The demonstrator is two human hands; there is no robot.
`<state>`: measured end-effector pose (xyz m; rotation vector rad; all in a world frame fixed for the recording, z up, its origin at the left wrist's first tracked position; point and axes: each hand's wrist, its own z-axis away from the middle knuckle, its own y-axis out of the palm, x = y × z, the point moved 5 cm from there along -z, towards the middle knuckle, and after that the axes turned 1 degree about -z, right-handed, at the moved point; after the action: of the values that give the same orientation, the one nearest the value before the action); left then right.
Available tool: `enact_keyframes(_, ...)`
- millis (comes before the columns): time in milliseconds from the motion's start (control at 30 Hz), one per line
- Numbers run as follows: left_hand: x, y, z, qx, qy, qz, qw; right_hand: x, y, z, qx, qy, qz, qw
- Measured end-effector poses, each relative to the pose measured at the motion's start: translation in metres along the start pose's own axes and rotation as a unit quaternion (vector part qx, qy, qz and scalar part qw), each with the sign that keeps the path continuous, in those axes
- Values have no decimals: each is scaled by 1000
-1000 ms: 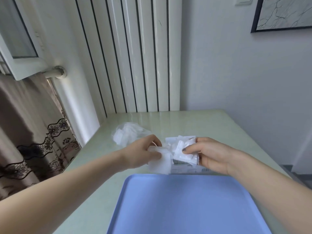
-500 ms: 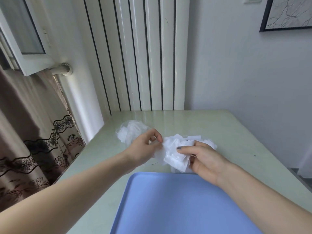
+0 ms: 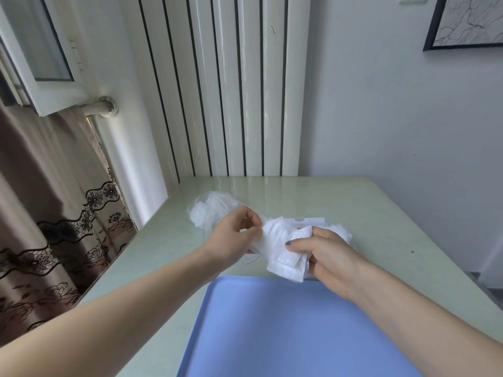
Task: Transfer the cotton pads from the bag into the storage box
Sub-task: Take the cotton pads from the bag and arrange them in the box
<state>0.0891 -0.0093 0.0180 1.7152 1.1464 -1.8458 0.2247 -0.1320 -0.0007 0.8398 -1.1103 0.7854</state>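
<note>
Pale green desk (image 3: 353, 202), white radiator behind. Blue tray (image 3: 285, 330) at near edge. Cotton pads (image 3: 283, 248) above desk, beyond tray: left hand (image 3: 234, 238) fingers pinch left edge, right hand (image 3: 329, 257) fingers curl round bunch. Clear bag (image 3: 209, 210) behind left hand, apparently holding pads. Storage box possibly under pads, unclear.

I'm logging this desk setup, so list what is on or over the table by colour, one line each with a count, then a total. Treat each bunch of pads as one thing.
White: 2, the bunch of cotton pads held between the left hand and right hand, and the bag of pads behind them.
Blue: 1, the tray.
Total: 3.
</note>
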Motion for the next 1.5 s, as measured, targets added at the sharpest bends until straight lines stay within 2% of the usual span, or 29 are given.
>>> enact_keyframes(233,1,-1,-3,-16,7,-38,999,2,-6,4,40,34,40,998)
enact_keyframes(333,3,-1,-6,-22,-7,-9,1000,11,-10,6,54,18,-29,998)
enact_keyframes(433,6,3,-7,-16,-20,25,999,14,-15,1,26,10,-112,993)
enact_keyframes(500,6,7,-7,-4,-20,34,999,14,-11,-3,26,9,-127,992)
enact_keyframes(567,4,13,-6,15,-10,26,1000,16,-4,-6,30,-3,-56,998)
enact_keyframes(633,1,16,-5,25,6,5,1000,21,-2,-8,0,-37,69,997)
enact_keyframes(700,-1,16,-6,23,6,1,1000,28,-3,-11,-36,-65,142,987)
enact_keyframes(833,0,18,-10,39,-57,86,994,34,-4,-15,-34,-74,166,983)
enact_keyframes(967,4,19,-16,52,-31,-14,998,37,-5,-19,-1,-62,194,979)
enact_keyframes(1033,6,19,-16,46,-31,-27,998,40,-10,-22,-23,-65,203,977)
enact_keyframes(1133,8,20,-19,39,-35,19,998,44,-23,-25,-88,-69,134,985)
enact_keyframes(1200,8,23,-20,43,-41,37,998,42,-25,-26,-86,-56,87,991)
enact_keyframes(1300,6,25,-23,42,-36,23,998,37,-26,-28,-89,-52,80,991)
enact_keyframes(1500,9,24,-27,57,-53,72,994,41,-34,-30,-103,-66,36,992)
